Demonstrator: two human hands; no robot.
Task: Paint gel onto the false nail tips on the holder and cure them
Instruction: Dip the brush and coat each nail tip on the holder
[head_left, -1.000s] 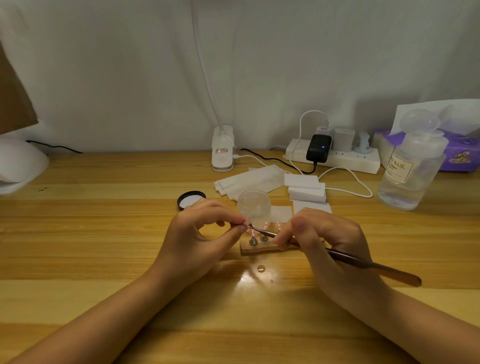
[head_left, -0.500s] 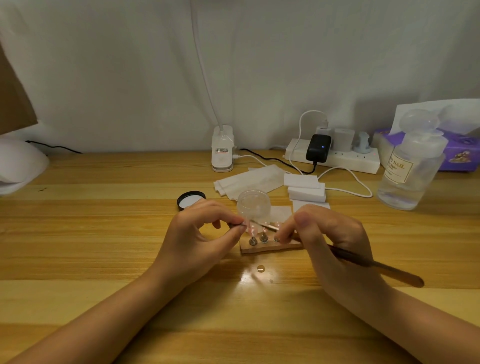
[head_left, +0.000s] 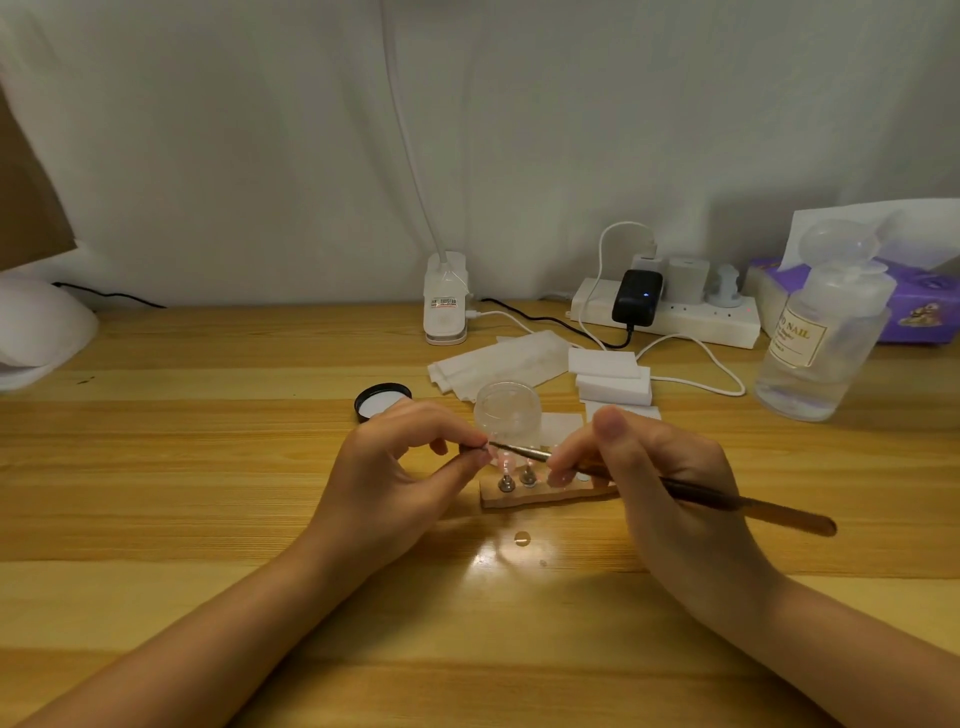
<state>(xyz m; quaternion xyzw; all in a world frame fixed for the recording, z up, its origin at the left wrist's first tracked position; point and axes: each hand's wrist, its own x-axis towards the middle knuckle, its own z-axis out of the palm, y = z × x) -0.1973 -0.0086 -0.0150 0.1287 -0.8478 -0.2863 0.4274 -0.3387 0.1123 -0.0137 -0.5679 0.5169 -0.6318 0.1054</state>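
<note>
1. Head view: left hand (head_left: 400, 470) raised over the tabletop (head_left: 208, 467), thumb and forefinger pinching a small nail tip (head_left: 480, 448), too small to make out well.
2. Right hand (head_left: 649, 467) curled round a brush (head_left: 675, 491), held like a pen, handle trailing right, tip touching or just short of the pinched nail tip.
3. Clear jar (head_left: 506, 410) open, just behind the hands; contents unclear. Black lid (head_left: 382, 401) lying apart to its left. Clear bottle (head_left: 821, 338) at far right, partly filled with clear liquid.
4. Wooden holder (head_left: 545, 493) flat on the tabletop between and just below both hands, metal pegs (head_left: 506, 483) upright at its left end.
</note>
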